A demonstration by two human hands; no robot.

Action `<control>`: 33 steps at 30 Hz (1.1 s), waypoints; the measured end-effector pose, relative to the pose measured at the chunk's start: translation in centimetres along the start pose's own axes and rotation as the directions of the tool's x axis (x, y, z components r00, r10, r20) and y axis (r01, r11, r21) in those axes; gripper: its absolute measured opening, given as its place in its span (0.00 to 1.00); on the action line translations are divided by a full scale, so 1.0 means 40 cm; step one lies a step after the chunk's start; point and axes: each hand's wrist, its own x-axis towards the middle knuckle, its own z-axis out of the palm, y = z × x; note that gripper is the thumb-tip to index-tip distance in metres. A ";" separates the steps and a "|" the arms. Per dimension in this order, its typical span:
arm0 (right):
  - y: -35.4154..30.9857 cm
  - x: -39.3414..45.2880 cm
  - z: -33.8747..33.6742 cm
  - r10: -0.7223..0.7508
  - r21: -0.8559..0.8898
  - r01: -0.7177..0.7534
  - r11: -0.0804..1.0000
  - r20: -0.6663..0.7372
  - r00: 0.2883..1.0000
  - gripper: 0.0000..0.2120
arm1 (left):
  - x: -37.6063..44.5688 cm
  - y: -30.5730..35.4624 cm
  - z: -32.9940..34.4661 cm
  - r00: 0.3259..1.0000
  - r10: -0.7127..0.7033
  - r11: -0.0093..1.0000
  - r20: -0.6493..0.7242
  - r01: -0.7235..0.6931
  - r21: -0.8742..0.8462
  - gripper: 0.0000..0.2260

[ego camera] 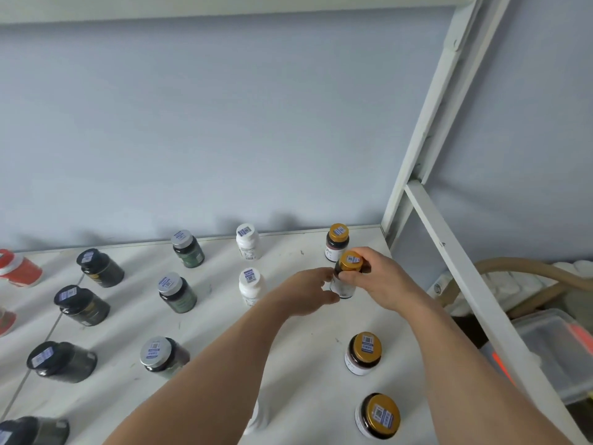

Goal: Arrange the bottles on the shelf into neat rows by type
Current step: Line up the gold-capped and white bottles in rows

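Both hands meet on one gold-capped dark glass bottle [348,277] at the right of the white shelf board [301,354]: right hand [382,281] pinches it under the cap, left hand [308,292] grips its labelled body. Just behind stands another gold-capped bottle [337,241]; two more gold-capped ones [364,353] sit nearer. To the left run columns of white plastic bottles [251,285], silver-capped green bottles [177,292] and black-capped dark jars [81,305].

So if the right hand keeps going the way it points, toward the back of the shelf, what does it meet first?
Most likely the rear gold-capped bottle, just beyond the gold-capped bottle that the right hand grips; the depth between them is unclear.
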 end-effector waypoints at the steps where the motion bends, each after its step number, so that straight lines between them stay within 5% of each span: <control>1: -0.007 0.000 -0.008 -0.008 -0.007 0.008 1.000 -0.007 1.000 0.17 | 0.003 0.003 -0.004 1.000 0.006 1.000 0.017 -0.006 -0.025 0.21; 15: -0.062 0.003 -0.036 -0.013 -0.118 0.001 0.993 -0.097 0.995 0.15 | 0.010 -0.004 -0.059 0.963 0.054 0.933 0.265 0.046 -0.356 0.17; 29: -0.057 0.000 -0.027 -0.014 -0.094 0.005 0.996 -0.102 0.995 0.13 | 0.007 -0.013 -0.057 0.959 0.058 0.932 0.277 0.047 -0.359 0.19; 33: -0.025 -0.010 -0.021 0.008 -0.051 -0.012 0.999 -0.073 0.997 0.15 | 0.013 -0.006 -0.052 0.986 0.029 0.992 0.166 -0.008 -0.129 0.22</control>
